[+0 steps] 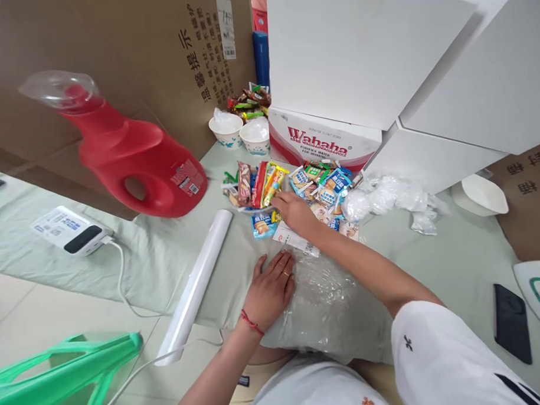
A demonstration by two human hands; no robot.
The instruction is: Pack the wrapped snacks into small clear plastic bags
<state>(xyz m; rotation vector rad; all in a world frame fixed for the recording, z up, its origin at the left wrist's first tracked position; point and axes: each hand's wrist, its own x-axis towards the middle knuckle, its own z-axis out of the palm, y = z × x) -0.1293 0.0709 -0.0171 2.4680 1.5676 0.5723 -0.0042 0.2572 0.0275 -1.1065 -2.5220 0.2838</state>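
Note:
My left hand (270, 288) lies flat with its fingers stretched out, at the left edge of a clear plastic bag (330, 292). My right hand (294, 212) reaches across to the right side of a shallow dish of snack packets; its fingers are bent together beside a yellow snack packet (274, 181), and whatever they grip is hidden. Red and brown wrappers, such as the red packet (259, 185), lie in the dish. Under my right forearm is a white printed slip (296, 239). A blue snack packet (263, 224) rests in front of the dish. More biscuit packets (329, 191) are heaped to the right.
A red jug (140, 160) stands at left, near a white roll (197, 282) and a white device (69, 230). Paper bowls (227, 133) and a Wahaha carton (325, 140) are behind. Crumpled plastic bags (387, 198), a white bowl (480, 195) and a phone (512, 323) lie right.

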